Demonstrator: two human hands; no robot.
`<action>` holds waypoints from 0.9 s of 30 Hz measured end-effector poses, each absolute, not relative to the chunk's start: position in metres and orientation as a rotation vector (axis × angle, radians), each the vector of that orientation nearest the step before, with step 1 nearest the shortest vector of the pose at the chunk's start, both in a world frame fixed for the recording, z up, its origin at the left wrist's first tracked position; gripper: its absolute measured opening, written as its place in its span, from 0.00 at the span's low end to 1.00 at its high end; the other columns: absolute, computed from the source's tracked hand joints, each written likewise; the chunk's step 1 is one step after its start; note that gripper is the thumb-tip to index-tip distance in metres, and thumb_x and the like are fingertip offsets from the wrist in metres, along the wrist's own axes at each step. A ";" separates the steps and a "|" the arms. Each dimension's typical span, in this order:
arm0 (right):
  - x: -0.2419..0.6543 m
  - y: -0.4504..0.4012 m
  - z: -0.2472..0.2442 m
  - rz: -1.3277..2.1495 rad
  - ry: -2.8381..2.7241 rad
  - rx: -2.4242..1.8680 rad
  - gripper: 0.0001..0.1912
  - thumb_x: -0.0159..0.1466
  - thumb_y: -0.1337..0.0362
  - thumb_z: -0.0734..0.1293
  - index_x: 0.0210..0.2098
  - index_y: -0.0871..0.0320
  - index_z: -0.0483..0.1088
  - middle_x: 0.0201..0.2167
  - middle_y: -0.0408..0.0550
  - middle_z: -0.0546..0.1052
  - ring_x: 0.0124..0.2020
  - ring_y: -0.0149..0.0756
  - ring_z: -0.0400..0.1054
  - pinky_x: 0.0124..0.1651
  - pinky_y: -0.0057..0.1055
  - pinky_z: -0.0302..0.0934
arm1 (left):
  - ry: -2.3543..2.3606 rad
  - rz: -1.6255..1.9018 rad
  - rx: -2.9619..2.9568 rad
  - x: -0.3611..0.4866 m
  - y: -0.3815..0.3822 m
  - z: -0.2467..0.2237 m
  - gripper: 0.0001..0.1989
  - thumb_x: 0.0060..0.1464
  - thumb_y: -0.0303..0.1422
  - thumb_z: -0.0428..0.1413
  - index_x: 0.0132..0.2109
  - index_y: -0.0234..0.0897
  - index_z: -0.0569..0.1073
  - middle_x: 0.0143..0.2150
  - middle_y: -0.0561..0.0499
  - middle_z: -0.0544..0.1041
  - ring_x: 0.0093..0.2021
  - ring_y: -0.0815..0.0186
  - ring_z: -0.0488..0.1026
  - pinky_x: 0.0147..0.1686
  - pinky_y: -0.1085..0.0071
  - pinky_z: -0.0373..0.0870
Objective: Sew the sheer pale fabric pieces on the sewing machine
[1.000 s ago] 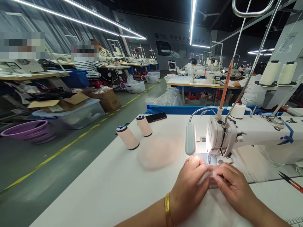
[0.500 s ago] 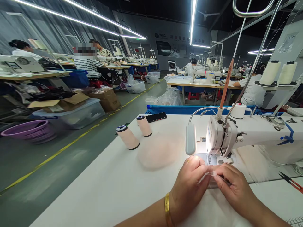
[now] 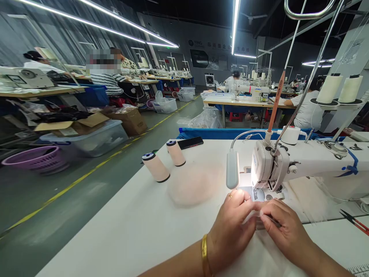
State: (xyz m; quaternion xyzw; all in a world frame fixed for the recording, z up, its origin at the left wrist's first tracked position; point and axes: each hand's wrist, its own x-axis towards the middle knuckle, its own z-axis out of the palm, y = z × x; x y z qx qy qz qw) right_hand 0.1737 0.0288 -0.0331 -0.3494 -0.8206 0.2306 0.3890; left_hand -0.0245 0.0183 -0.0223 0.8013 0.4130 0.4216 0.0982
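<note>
Just in front of the needle area of a white sewing machine (image 3: 305, 157), both hands pinch a sheer pale fabric (image 3: 259, 250) that hangs down toward the table's front. My left hand (image 3: 233, 227), with a ring and a gold bracelet, has its fingers curled on the fabric's edge. Close beside it on the right, my right hand (image 3: 285, 231) grips the same edge between thumb and fingers. The fingertips nearly touch. A round piece of sheer pale fabric (image 3: 196, 184) lies flat on the white table (image 3: 129, 231) to the left.
Two thread cones (image 3: 156, 167) and a black phone (image 3: 190, 143) are at the table's back left. A lamp (image 3: 232, 169) hangs left of the machine head. Red-handled snips (image 3: 356, 222) lie at the right. People sit at other machines beyond.
The fabric between my fingertips has shifted slightly, with less of it showing above the thumbs. Both hands stay in nearly the same place.
</note>
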 end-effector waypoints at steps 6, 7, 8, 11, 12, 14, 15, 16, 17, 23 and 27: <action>0.174 0.029 -0.036 0.597 -2.095 -0.920 0.11 0.76 0.65 0.60 0.36 0.51 0.69 0.35 0.43 0.77 0.38 0.38 0.72 0.42 0.34 0.64 | 1.218 1.266 2.369 -0.026 0.020 -0.024 0.08 0.61 0.24 0.52 0.41 0.39 0.75 0.39 0.48 0.74 0.40 0.60 0.71 0.41 0.64 0.70; 0.174 0.029 -0.036 0.595 -2.094 -0.921 0.11 0.75 0.65 0.60 0.37 0.51 0.69 0.35 0.43 0.77 0.37 0.38 0.72 0.41 0.34 0.64 | 1.217 1.266 2.372 -0.026 0.020 -0.024 0.08 0.62 0.24 0.52 0.40 0.39 0.74 0.39 0.48 0.74 0.40 0.60 0.71 0.41 0.64 0.70; 0.174 0.029 -0.036 0.592 -2.093 -0.918 0.11 0.75 0.65 0.60 0.37 0.51 0.70 0.35 0.43 0.78 0.38 0.38 0.72 0.41 0.33 0.65 | 1.217 1.268 2.375 -0.026 0.020 -0.024 0.08 0.62 0.24 0.52 0.40 0.39 0.74 0.38 0.48 0.74 0.40 0.60 0.71 0.40 0.64 0.70; 0.174 0.029 -0.034 0.586 -2.087 -0.899 0.10 0.75 0.65 0.61 0.38 0.51 0.70 0.37 0.43 0.79 0.39 0.37 0.72 0.42 0.33 0.65 | 1.211 1.275 2.389 -0.026 0.020 -0.025 0.08 0.62 0.24 0.52 0.39 0.38 0.74 0.38 0.47 0.74 0.39 0.60 0.70 0.40 0.64 0.68; 0.174 0.029 -0.033 0.582 -2.085 -0.896 0.10 0.75 0.66 0.61 0.37 0.51 0.70 0.37 0.43 0.79 0.38 0.37 0.72 0.42 0.32 0.65 | 1.208 1.278 2.395 -0.026 0.020 -0.025 0.08 0.63 0.24 0.52 0.39 0.38 0.74 0.38 0.47 0.73 0.39 0.60 0.70 0.40 0.64 0.68; 0.174 0.029 -0.032 0.572 -2.086 -0.900 0.10 0.75 0.66 0.61 0.37 0.51 0.69 0.37 0.42 0.79 0.38 0.36 0.72 0.42 0.32 0.65 | 1.206 1.292 2.403 -0.026 0.021 -0.026 0.09 0.64 0.24 0.51 0.39 0.38 0.74 0.37 0.48 0.73 0.39 0.60 0.70 0.40 0.65 0.67; 0.173 0.029 -0.032 0.564 -2.087 -0.902 0.10 0.74 0.66 0.61 0.36 0.51 0.69 0.36 0.42 0.78 0.37 0.36 0.72 0.42 0.31 0.65 | 1.205 1.303 2.407 -0.026 0.022 -0.026 0.09 0.65 0.24 0.51 0.39 0.38 0.75 0.37 0.48 0.73 0.38 0.61 0.69 0.40 0.65 0.67; 0.173 0.029 -0.031 0.555 -2.086 -0.905 0.10 0.74 0.66 0.61 0.36 0.51 0.69 0.35 0.42 0.78 0.36 0.36 0.71 0.41 0.31 0.65 | 1.206 1.317 2.411 -0.026 0.022 -0.027 0.09 0.66 0.25 0.51 0.39 0.38 0.75 0.36 0.49 0.72 0.38 0.61 0.69 0.40 0.65 0.66; 0.173 0.029 -0.031 0.542 -2.082 -0.903 0.10 0.74 0.67 0.61 0.36 0.51 0.69 0.34 0.41 0.77 0.35 0.36 0.71 0.40 0.31 0.64 | 1.210 1.331 2.415 -0.026 0.022 -0.027 0.10 0.67 0.25 0.51 0.39 0.38 0.75 0.36 0.49 0.72 0.37 0.61 0.68 0.40 0.65 0.66; 0.172 0.029 -0.030 0.506 -2.053 -0.894 0.10 0.74 0.68 0.61 0.35 0.51 0.68 0.31 0.39 0.75 0.32 0.33 0.68 0.36 0.28 0.62 | 1.238 1.362 2.447 -0.028 0.023 -0.029 0.12 0.68 0.26 0.51 0.38 0.39 0.77 0.34 0.50 0.72 0.36 0.62 0.67 0.38 0.67 0.64; 0.171 0.028 -0.030 0.497 -2.041 -0.873 0.10 0.73 0.68 0.62 0.35 0.52 0.67 0.31 0.38 0.75 0.32 0.32 0.68 0.37 0.28 0.62 | 1.234 1.399 2.466 -0.027 0.024 -0.030 0.12 0.68 0.26 0.51 0.38 0.39 0.77 0.33 0.50 0.71 0.36 0.62 0.66 0.38 0.68 0.64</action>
